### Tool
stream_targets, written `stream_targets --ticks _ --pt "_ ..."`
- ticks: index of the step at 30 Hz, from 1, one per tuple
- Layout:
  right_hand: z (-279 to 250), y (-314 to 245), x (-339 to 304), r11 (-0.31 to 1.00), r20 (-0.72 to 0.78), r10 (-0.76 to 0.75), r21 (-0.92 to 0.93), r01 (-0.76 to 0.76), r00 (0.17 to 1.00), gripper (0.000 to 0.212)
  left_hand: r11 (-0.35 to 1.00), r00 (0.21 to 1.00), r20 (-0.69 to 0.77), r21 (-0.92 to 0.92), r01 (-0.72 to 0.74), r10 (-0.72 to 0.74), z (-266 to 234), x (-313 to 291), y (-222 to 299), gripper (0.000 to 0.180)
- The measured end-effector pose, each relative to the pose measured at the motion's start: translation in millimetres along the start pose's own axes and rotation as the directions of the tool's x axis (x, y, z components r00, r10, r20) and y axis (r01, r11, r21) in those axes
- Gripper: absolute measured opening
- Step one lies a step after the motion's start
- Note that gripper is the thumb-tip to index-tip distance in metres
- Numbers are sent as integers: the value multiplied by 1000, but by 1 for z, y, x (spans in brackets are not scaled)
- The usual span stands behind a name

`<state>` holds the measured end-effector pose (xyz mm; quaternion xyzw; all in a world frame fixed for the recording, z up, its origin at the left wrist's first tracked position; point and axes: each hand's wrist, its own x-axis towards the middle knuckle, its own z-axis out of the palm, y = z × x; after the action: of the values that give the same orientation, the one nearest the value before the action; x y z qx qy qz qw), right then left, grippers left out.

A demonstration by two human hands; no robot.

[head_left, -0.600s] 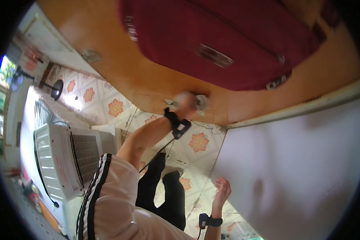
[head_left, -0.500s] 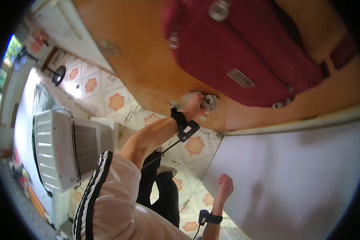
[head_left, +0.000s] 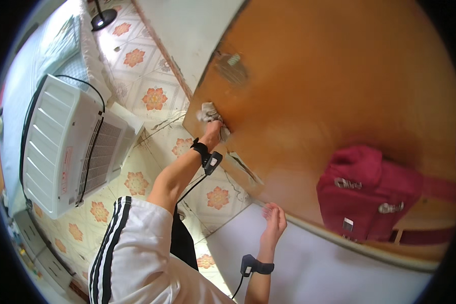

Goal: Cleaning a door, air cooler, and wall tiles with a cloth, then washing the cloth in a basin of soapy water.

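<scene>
With my left hand I press a crumpled greyish-white cloth against an orange-brown wooden panel, near its left edge. The fingers are closed round the cloth, and part of it bulges out beyond them. My right hand is raised in front of the panel's lower border, touching nothing that I can see. Its fingers are loosely bent, somewhat blurred, and hold nothing. A dark strap with a small black box and cable sits on each wrist.
A dark red bag with straps rests against the panel at the right. At the left stands a white slatted appliance with a black cord, beside a bed. Flower-patterned tiles cover the floor. A pale surface lies below the panel.
My left hand has carried the cloth leftward across the panel, toward its left edge. My right hand has risen and its fingers have loosened. The view has shifted, so the bag appears lower right.
</scene>
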<state>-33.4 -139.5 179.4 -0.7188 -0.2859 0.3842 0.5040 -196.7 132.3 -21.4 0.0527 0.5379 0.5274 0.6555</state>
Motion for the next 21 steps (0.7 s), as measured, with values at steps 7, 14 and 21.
stream_targets --ticks 7,14,21 --pt "42 -3 37 997 154 52 -67 -42 987 27 975 966 165 64 -211 198 42 -77 18 34" --pt "53 -2 55 992 180 89 -101 -71 980 28 630 646 -54 296 -718 761 4 12 43 33" --pt "45 7 76 986 234 120 -140 -89 965 26 774 776 -68 171 -610 627 39 -71 -11 53"
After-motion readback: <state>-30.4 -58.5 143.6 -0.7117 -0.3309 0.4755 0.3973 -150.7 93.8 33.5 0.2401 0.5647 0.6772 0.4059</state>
